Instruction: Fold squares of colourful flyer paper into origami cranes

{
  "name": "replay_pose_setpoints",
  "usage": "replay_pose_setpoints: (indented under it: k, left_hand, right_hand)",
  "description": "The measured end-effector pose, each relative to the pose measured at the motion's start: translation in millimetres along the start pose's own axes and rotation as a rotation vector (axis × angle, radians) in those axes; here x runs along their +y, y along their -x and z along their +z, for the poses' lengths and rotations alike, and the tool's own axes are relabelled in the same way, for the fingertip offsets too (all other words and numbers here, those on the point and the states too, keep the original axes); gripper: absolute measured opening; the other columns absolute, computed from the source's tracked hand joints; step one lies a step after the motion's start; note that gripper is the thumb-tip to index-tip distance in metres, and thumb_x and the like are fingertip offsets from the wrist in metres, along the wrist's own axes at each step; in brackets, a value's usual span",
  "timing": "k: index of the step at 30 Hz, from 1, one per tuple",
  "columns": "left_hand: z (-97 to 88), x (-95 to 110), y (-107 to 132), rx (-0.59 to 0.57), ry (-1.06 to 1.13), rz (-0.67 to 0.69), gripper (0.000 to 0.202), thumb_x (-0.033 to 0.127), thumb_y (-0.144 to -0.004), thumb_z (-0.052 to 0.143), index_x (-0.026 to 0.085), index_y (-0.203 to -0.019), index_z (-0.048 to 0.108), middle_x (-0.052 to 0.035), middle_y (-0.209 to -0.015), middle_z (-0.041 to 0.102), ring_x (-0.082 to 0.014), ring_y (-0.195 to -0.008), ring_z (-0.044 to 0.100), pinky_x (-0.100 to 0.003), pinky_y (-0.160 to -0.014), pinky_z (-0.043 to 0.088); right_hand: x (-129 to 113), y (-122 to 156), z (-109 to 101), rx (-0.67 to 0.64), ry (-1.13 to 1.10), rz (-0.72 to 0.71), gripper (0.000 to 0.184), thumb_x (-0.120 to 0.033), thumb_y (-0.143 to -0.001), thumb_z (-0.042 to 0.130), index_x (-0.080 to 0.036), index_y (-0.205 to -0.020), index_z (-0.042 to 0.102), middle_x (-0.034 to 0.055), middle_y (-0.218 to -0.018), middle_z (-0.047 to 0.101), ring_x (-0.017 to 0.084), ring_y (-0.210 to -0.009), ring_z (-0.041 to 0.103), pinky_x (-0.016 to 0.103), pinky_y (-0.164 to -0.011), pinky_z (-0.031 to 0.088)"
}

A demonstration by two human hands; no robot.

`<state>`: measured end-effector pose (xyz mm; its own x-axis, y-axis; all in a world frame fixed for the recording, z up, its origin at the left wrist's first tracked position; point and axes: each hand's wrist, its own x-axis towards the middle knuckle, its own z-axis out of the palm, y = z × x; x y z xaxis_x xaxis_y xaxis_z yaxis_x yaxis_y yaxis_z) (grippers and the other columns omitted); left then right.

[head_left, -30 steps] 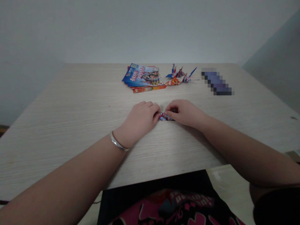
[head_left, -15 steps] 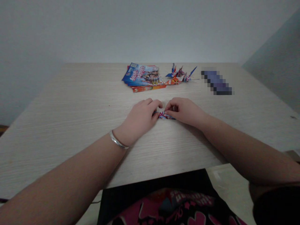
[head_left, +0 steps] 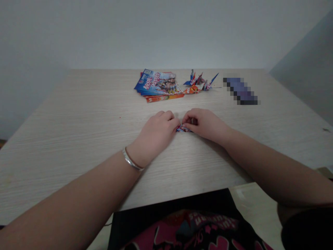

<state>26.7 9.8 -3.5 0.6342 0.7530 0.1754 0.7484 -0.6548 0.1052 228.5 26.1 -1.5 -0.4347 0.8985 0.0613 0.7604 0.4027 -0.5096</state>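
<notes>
A small piece of folded printed paper [head_left: 183,129], coloured blue, white and red, lies on the table between my hands. My left hand [head_left: 163,129] has its fingers curled and closed on the paper's left end, a silver bangle [head_left: 131,160] round its wrist. Thumb and forefinger of my right hand [head_left: 201,121] pinch the paper from the other side. The fingertips of both hands almost meet over it. Parts of the paper are hidden under the fingers.
Behind the hands, a fanned stack of printed leaflets [head_left: 158,83] lies on the pale wooden table [head_left: 85,121]. Several folded paper cranes [head_left: 199,83] stand right of the stack. Farther right lies a blurred-out dark flat object [head_left: 240,91]. A wall [head_left: 166,34] rises behind the table.
My left hand's forefinger has come down from a raised arch onto the paper, and less of the paper shows. My right hand has hardly moved.
</notes>
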Motion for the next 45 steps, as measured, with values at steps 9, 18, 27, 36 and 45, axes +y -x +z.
replay_pose_setpoints:
  k: [9, 18, 27, 36, 45]
  left_hand:
    - [1.9, -5.3, 3.2, 0.051, 0.146, 0.005, 0.013, 0.021, -0.096, 0.062, 0.014, -0.096, 0.073, -0.0096, -0.096, 0.068, -0.0235, -0.093, 0.062, -0.037, -0.086, 0.05]
    - [-7.3, -4.8, 2.5, -0.093, 0.14, -0.041, 0.019, 0.02, -0.097, 0.057, 0.014, -0.091, 0.074, -0.0092, -0.092, 0.071, -0.023, -0.089, 0.063, -0.037, -0.086, 0.049]
    - [-9.2, -1.5, 0.8, -0.126, 0.224, -0.144, 0.023, 0.02, -0.099, 0.054, 0.015, -0.099, 0.076, -0.0085, -0.094, 0.072, -0.022, -0.088, 0.064, -0.035, -0.083, 0.049]
    - [-7.6, -1.3, 2.7, -0.039, 0.265, -0.234, 0.019, 0.014, -0.096, 0.05, 0.017, -0.101, 0.069, -0.0065, -0.095, 0.07, -0.0211, -0.085, 0.063, -0.034, -0.08, 0.049]
    - [-3.4, -4.8, -0.9, -0.04, 0.217, -0.153, 0.02, 0.014, -0.095, 0.052, 0.015, -0.094, 0.071, -0.0093, -0.097, 0.066, -0.0233, -0.092, 0.062, -0.038, -0.089, 0.051]
  right_hand:
    - [4.4, 3.9, -1.0, -0.024, 0.081, -0.198, 0.008, -0.024, -0.087, 0.07, -0.02, -0.092, 0.074, 0.0037, -0.088, 0.067, 0.017, -0.082, 0.059, 0.028, -0.075, 0.042]
    - [2.5, 5.8, 1.0, -0.038, 0.1, -0.215, 0.009, -0.021, -0.086, 0.066, -0.018, -0.086, 0.074, 0.0045, -0.084, 0.068, 0.016, -0.079, 0.059, 0.028, -0.073, 0.041]
    - [-8.4, 4.8, -1.0, -0.101, 0.174, -0.111, 0.02, -0.027, -0.094, 0.057, -0.017, -0.087, 0.073, 0.0083, -0.088, 0.072, 0.02, -0.083, 0.061, 0.032, -0.076, 0.041]
    - [-6.8, 6.2, 0.9, -0.04, 0.065, -0.031, 0.01, -0.02, -0.088, 0.061, -0.022, -0.092, 0.07, 0.0022, -0.085, 0.073, 0.017, -0.079, 0.062, 0.029, -0.07, 0.038]
    - [-1.0, 5.0, 2.4, 0.011, 0.104, -0.158, 0.007, -0.019, -0.088, 0.064, -0.02, -0.089, 0.071, 0.0052, -0.092, 0.069, 0.019, -0.088, 0.062, 0.031, -0.08, 0.043]
